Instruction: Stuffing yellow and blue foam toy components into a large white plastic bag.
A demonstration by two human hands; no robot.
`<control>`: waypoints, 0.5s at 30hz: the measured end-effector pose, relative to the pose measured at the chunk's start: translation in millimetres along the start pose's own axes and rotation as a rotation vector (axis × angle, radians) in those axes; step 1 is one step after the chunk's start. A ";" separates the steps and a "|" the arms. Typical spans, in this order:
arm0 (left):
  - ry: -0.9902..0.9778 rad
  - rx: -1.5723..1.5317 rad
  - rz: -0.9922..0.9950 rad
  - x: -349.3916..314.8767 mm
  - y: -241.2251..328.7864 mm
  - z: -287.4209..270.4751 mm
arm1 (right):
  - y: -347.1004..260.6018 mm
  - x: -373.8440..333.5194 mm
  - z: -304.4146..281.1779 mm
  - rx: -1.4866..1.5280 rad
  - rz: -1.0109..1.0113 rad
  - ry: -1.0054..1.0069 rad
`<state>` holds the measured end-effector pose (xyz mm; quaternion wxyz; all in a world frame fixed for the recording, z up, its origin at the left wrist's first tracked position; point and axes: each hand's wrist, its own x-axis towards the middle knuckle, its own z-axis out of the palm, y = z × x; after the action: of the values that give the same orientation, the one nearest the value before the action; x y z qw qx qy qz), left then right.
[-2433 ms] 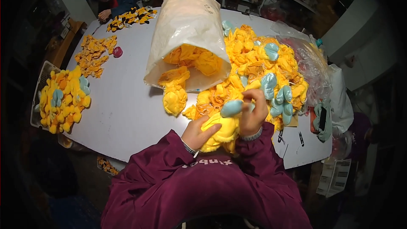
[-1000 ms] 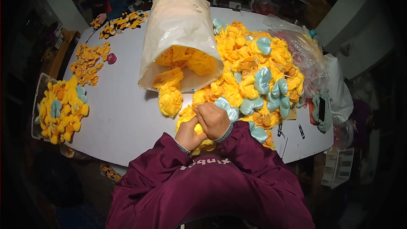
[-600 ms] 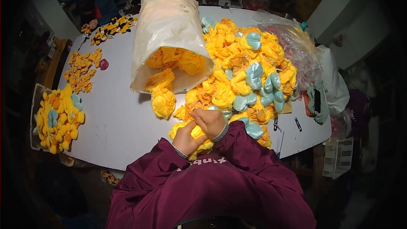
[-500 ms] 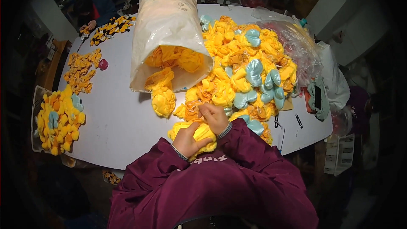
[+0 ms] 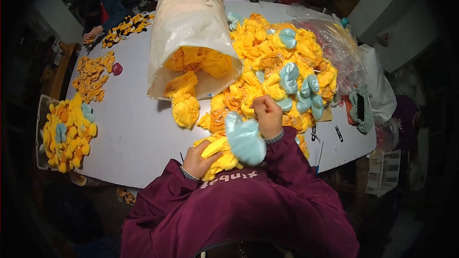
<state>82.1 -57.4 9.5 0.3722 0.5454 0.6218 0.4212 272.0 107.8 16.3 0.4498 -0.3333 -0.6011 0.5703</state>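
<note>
My left hand [image 5: 196, 160] is closed round a crumpled yellow plush toy skin [image 5: 223, 161] close to my body. A shiny light-blue padded wing [image 5: 245, 138] stands out from the skin's right side, between my two hands. My right hand [image 5: 268, 118] is raised above and right of the wing, its fingers curled in a pinch; whatever they hold is too small to make out. Behind it spreads a big heap of yellow plush skins [image 5: 279, 50], with more blue wings [image 5: 289, 77] among them.
A white sack [image 5: 189, 19] lies mouth toward me, yellow pieces spilling out. At left is a basket of yellow plush pieces [image 5: 67, 138]. Orange pieces [image 5: 93, 76] lie beyond it, near another person's hand [image 5: 93, 35]. Small snips [image 5: 338, 134] and clear plastic bags [image 5: 334, 50] are at right.
My right hand has moved up and right, away from my left hand. The blue wing has come into view between them on the yellow skin. My left hand has shifted slightly left.
</note>
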 end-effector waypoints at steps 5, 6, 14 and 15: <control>0.030 0.537 0.016 -5.0 8.1 -11.3 | -85.1 -0.6 41.5 -0.632 -0.745 -0.276; 0.013 0.693 0.021 -3.6 10.2 -10.5 | -93.6 -8.0 52.6 -0.784 -0.875 -0.411; -0.100 0.534 0.268 -4.4 21.9 -48.2 | -25.8 -32.1 20.6 -1.142 0.019 -0.876; -0.163 0.465 0.227 -3.7 17.1 -60.3 | -24.4 -33.8 11.7 -1.097 -0.095 -0.876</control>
<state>33.1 -67.2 47.6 0.2360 0.7145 0.6048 0.2608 276.6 69.3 35.5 -0.0422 -0.2251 -0.9418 0.2461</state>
